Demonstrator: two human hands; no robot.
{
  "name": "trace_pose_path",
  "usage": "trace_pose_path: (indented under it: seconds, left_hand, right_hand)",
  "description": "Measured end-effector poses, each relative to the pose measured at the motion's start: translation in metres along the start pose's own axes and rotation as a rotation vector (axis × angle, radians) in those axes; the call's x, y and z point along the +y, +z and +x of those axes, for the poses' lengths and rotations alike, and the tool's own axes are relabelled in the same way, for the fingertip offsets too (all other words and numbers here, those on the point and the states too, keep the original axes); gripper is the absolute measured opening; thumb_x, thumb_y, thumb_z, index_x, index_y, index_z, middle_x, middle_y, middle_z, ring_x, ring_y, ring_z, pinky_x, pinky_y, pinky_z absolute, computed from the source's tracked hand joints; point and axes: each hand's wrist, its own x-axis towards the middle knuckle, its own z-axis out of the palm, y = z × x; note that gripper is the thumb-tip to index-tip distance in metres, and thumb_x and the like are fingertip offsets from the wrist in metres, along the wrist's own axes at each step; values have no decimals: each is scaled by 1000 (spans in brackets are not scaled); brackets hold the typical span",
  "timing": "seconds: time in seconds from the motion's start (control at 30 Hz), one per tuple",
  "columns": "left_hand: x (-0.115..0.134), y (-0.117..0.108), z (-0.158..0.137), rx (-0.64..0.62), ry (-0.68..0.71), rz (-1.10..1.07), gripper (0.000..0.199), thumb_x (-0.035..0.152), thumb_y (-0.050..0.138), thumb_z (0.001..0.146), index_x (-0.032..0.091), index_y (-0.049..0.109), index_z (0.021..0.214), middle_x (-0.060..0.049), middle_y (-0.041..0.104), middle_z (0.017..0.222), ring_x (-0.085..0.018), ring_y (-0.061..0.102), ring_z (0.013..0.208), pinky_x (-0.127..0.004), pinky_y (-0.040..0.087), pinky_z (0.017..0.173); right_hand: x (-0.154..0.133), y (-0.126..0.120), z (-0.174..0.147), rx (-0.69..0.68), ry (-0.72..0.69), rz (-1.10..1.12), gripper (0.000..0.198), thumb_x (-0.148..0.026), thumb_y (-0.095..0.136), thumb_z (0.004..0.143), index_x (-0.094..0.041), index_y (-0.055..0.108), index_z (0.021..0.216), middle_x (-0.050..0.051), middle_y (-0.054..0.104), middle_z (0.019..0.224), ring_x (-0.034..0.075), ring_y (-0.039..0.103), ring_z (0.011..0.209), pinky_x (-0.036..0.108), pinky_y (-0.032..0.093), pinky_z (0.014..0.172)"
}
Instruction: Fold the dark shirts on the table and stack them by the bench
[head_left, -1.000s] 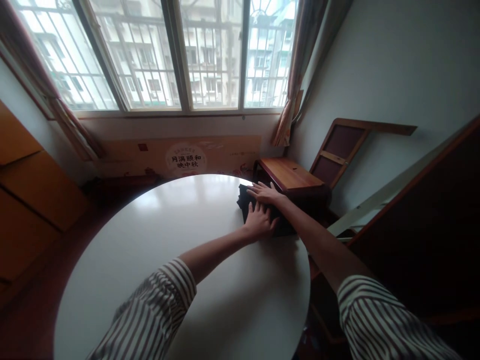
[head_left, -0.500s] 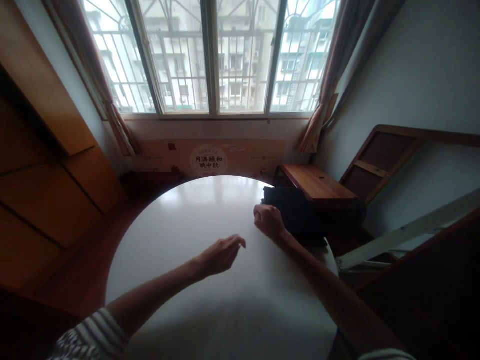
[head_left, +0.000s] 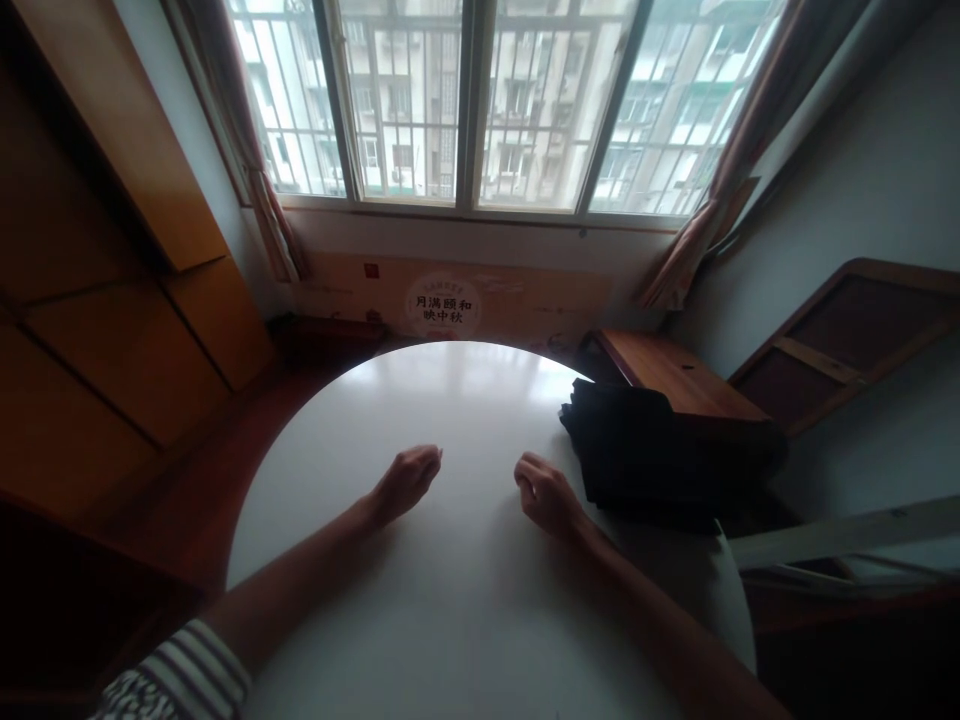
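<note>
My left hand (head_left: 406, 482) is loosely closed over the middle of the white round table (head_left: 457, 620), fingers curled in and nothing seen in them. To its right, my right hand (head_left: 550, 492) makes a fist, also with no object showing. A gap of bare tabletop lies between the two hands. Just beyond my right hand, a dark folded pile (head_left: 637, 440), perhaps cloth or a bag, rests at the table's right edge; neither hand touches it. Its details are lost in shadow.
A wooden bench or low table (head_left: 675, 370) stands behind the pile, with a brown framed panel (head_left: 847, 330) leaning on the right wall. Orange-brown cabinets (head_left: 127, 350) line the left. Ahead is a barred window (head_left: 465, 110) above a printed banner (head_left: 442, 300).
My right hand has drawn back from the dark pile toward me. My left hand has moved left and its fingers have curled in more. The view has turned slightly left.
</note>
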Motion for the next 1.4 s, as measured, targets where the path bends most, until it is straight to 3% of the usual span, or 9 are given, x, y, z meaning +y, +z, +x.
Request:
trace_pose_path:
  seconds: [0.07, 0.13, 0.2, 0.3, 0.4, 0.57, 1.4]
  left_hand:
    - [3, -1, 0, -38, 44, 30, 29, 29, 38, 100, 20, 52, 75, -3, 57, 74, -15, 53, 72, -29, 47, 73]
    - [6, -4, 0, -124, 85, 93, 23, 31, 42, 99, 18, 60, 107, -11, 65, 107, -21, 58, 106, -39, 43, 99]
    - [8, -8, 1, -219, 76, 194, 44, 38, 46, 98, 18, 47, 136, -15, 54, 138, -26, 41, 135, -48, 24, 116]
    - [5, -11, 0, -362, -1, 308, 75, 55, 48, 94, 18, 25, 154, -15, 31, 157, -29, 19, 148, -52, 10, 120]
    - [0, -10, -1, -518, -36, 341, 96, 71, 47, 87, 18, 10, 158, -16, 17, 161, -32, 12, 150, -55, 8, 119]
    - [-4, -7, -2, -669, -21, 348, 109, 81, 46, 79, 18, 5, 158, -18, 15, 161, -32, 15, 149, -54, 5, 119]
    - [-3, -5, -4, -653, -13, 386, 106, 82, 42, 80, 16, 11, 157, -18, 16, 160, -32, 17, 149, -54, 6, 118]
  right_hand:
    - [-1, 2, 0, 12, -74, 61, 26, -13, 40, 86, -20, 63, 94, 10, 65, 99, 22, 62, 92, 33, 49, 82]
    - [-1, 3, 0, -4, -122, 60, 31, -22, 42, 91, -18, 60, 117, 13, 63, 118, 25, 59, 111, 40, 45, 99]
    - [0, 4, -2, -49, -139, 2, 48, -36, 45, 95, -17, 46, 139, 16, 54, 138, 28, 48, 130, 47, 34, 112]
    - [3, 8, -6, -152, -130, -103, 86, -58, 49, 90, -16, 14, 157, 18, 29, 158, 31, 24, 147, 54, 21, 118]
    - [7, 15, -10, -267, -125, -170, 106, -70, 49, 84, -12, 0, 158, 20, 16, 161, 32, 14, 149, 55, 16, 118]
    - [8, 18, -10, -375, -106, -197, 104, -75, 42, 85, -8, 9, 157, 20, 16, 160, 32, 15, 149, 53, 13, 119]
    - [0, 11, -7, -408, -79, -190, 106, -80, 36, 83, -5, 17, 156, 20, 16, 160, 32, 16, 149, 54, 13, 119]
